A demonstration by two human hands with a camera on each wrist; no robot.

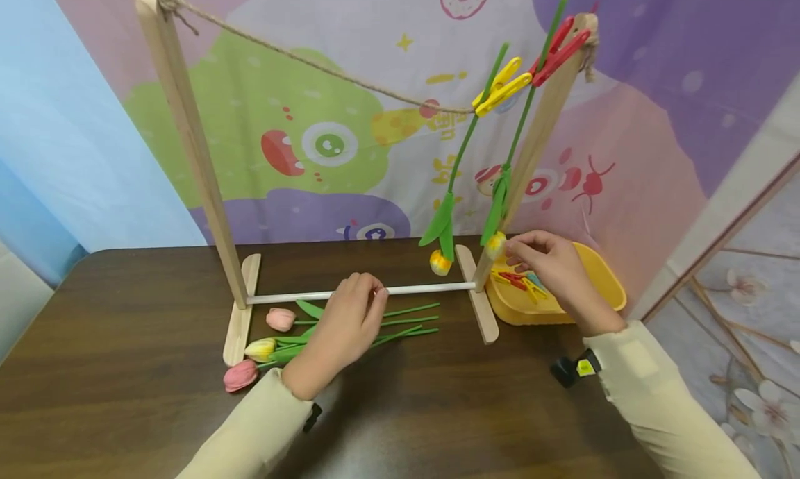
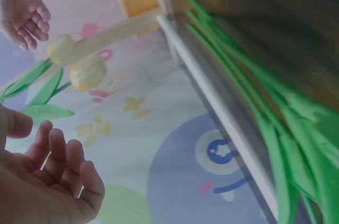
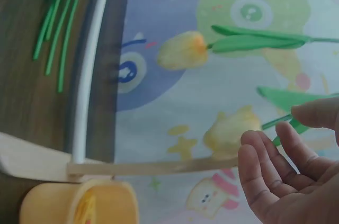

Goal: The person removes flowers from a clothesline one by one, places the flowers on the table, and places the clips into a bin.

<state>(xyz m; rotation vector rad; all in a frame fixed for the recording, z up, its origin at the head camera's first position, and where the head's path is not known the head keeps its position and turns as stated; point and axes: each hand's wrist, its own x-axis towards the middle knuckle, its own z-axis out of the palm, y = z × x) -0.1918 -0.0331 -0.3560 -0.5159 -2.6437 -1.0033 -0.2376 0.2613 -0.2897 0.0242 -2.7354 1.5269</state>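
Note:
My right hand point(image 1: 553, 264) is beside the yellow tulip point(image 1: 496, 245) that hangs upside down from a red clothespin point(image 1: 560, 57). Its fingers are loosely bent, and in the right wrist view thumb and fingertips stand apart near the bloom and stem, gripping nothing. To the left, another yellow tulip point(image 1: 440, 262) hangs from a yellow clothespin point(image 1: 502, 90) on the twine point(image 1: 325, 69). My left hand point(image 1: 350, 319), relaxed and holding nothing, is above several tulips on the table: a light pink one point(image 1: 280, 319), a yellow one point(image 1: 260, 349) and a darker pink one point(image 1: 240, 376).
A wooden frame with a left post point(image 1: 194, 146), a right post point(image 1: 544, 132) and a white crossbar point(image 1: 431, 289) stands on the brown table point(image 1: 112, 340). Right of it is a yellow basin point(image 1: 609, 284) with several clothespins point(image 1: 531, 288). A patterned cloth point(image 1: 350, 215) hangs behind.

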